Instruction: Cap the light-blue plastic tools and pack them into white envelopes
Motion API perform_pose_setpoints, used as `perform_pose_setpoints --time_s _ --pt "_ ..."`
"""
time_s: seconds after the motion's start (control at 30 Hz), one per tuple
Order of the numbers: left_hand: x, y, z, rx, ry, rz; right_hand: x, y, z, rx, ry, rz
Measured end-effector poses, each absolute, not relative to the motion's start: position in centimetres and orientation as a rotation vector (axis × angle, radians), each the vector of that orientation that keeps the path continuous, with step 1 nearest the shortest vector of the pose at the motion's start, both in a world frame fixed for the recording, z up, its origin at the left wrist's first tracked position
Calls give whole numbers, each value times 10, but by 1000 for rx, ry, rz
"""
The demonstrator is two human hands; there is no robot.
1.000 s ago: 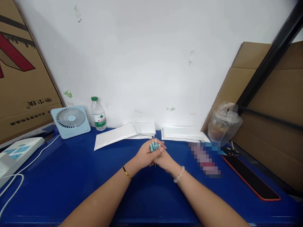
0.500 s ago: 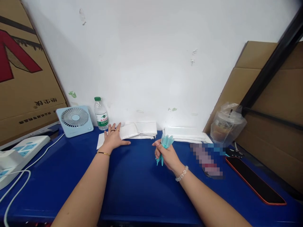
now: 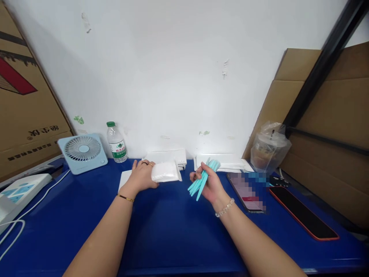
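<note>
A white packet (image 3: 166,171) in clear wrap is gripped at its left end by my left hand (image 3: 140,177), which is closed on it near the back of the table. Part of a flat white sheet (image 3: 124,179) lies left of that hand. Several slim turquoise plastic sticks (image 3: 198,186) with broader, paler ends are bunched in my closed right hand (image 3: 213,187). Their narrow ends point down and left over the blue table. Behind the packet lies a stack of white packets (image 3: 178,157). Another stack of flat white packs (image 3: 230,161) is behind my right hand.
At left stand a light-blue fan (image 3: 84,153), a water bottle (image 3: 117,144) and a power strip (image 3: 24,192). On the right are a partly blurred phone (image 3: 245,194), a dark red-edged phone (image 3: 302,211) and a bagged drink cup (image 3: 267,152). Cardboard (image 3: 331,115) lines the right side.
My left hand has gone from lying spread on the white packets to gripping one, its right end now raised. My right hand has turned, tilting the turquoise sticks. The view has shifted slightly right.
</note>
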State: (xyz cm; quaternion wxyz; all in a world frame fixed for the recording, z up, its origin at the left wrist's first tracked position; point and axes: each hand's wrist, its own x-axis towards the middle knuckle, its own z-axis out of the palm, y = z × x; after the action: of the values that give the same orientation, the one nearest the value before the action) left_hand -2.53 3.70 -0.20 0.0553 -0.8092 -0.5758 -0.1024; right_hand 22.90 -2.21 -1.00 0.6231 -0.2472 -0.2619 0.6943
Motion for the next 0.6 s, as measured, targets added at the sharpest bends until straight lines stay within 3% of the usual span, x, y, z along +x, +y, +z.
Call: perform_pose_setpoints --time_s 0.27,0.6 --pt "30 11 -1 -2766 -1490 -426 244 0 -31 -725 -456 1398" --pt "22 13 0 -3125 -1594 -668 259 5 -26 -691 -474 1195"
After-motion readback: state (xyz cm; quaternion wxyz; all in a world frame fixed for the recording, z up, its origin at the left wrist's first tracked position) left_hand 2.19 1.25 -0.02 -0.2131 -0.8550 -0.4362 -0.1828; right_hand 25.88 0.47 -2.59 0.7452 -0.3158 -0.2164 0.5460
